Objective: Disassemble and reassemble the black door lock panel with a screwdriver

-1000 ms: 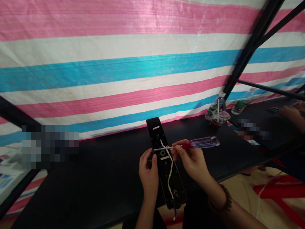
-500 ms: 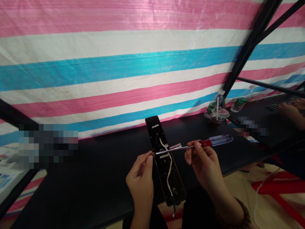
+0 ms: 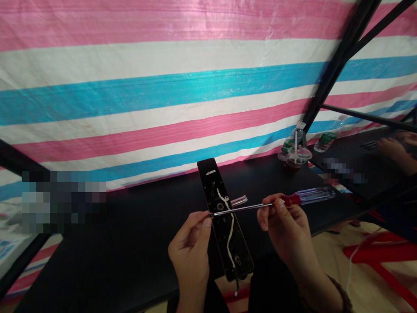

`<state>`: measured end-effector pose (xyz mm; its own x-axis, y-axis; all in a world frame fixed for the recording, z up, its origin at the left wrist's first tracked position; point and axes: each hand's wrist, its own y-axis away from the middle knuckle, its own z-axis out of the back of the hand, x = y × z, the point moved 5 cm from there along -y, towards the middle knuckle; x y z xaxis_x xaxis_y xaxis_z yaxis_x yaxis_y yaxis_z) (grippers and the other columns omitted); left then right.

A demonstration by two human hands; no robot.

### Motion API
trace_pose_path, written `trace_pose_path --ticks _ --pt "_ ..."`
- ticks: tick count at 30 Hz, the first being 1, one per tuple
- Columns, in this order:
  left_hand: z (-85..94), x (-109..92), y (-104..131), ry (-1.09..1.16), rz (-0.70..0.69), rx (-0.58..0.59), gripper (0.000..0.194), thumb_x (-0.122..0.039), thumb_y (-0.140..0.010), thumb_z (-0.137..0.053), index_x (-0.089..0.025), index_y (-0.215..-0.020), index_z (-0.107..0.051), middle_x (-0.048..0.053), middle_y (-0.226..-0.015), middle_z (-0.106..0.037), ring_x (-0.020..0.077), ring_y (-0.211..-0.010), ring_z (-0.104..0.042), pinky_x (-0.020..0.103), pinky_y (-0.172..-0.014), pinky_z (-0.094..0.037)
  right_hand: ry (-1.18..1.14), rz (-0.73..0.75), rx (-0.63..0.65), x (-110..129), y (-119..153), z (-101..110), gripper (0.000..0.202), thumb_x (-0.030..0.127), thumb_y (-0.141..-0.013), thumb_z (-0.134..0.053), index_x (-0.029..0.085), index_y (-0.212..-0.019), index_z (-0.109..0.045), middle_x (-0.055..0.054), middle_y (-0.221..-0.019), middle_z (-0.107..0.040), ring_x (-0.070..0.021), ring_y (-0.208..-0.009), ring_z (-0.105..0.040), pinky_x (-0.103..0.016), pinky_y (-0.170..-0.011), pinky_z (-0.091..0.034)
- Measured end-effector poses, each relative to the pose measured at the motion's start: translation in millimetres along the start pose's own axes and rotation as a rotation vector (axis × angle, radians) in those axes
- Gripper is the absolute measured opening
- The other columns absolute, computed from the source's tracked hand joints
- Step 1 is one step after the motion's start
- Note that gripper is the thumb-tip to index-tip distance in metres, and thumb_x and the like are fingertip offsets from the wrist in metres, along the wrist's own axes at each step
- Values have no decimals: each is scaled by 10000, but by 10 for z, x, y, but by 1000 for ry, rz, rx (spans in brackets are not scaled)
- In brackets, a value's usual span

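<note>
A screwdriver with a clear and red handle lies level across the view, above a long black panel. My right hand pinches it where the shaft meets the red part of the handle. The fingertips of my left hand are closed around the dark tip; whether a small piece sits there is too small to tell. A white cable runs along the panel and hangs off its near end. Beside the panel, behind the shaft, lies a small pinkish clear object.
The black table carries a plastic cup and a bottle at the back right. Another bottle and another person's hands are at the neighbouring table. A red stool stands lower right.
My right hand and the screwdriver have shifted to the right and slightly down, with more of the shaft showing between my hands. My left hand has moved slightly left and down.
</note>
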<state>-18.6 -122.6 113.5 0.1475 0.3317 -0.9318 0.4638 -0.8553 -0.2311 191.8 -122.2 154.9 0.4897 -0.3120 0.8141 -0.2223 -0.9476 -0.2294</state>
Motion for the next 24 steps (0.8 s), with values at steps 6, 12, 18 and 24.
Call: trace_pose_path --ticks 6,12,18,24 --pt "13 39 -3 130 47 -28 142 -260 -690 -864 -227 -813 -803 14 -837 -767 120 -779 -698 190 -729 -577 -8 17 -5 62 44 -19 183 368 -925 -689 197 -875 -735 -4 -618 -619 -118 -503 -555 -238 -505 -434" --pt "-102 -8 11 353 182 -63 245 -335 -557 -945 -224 -716 -795 21 -751 -769 112 -710 -702 196 -703 -589 -85 -8 24 56 52 -51 158 341 -929 -694 198 -878 -736 3 -634 -623 -92 -515 -567 -201 -524 -437" --pt "-178 -26 23 469 292 -43 287 -341 -501 -972 -224 -692 -793 23 -716 -766 100 -638 -686 195 -649 -587 -98 -25 80 15 79 -42 173 338 -965 -646 198 -905 -729 0 -665 -620 -83 -550 -573 -195 -557 -442" --pt "-177 -37 38 503 315 -36 295 -339 -514 -971 -223 -717 -791 20 -739 -767 118 -706 -710 207 -684 -604 -80 35 139 48 110 -41 131 304 -958 -645 201 -925 -721 -1 -747 -602 -91 -581 -583 -219 -557 -441"
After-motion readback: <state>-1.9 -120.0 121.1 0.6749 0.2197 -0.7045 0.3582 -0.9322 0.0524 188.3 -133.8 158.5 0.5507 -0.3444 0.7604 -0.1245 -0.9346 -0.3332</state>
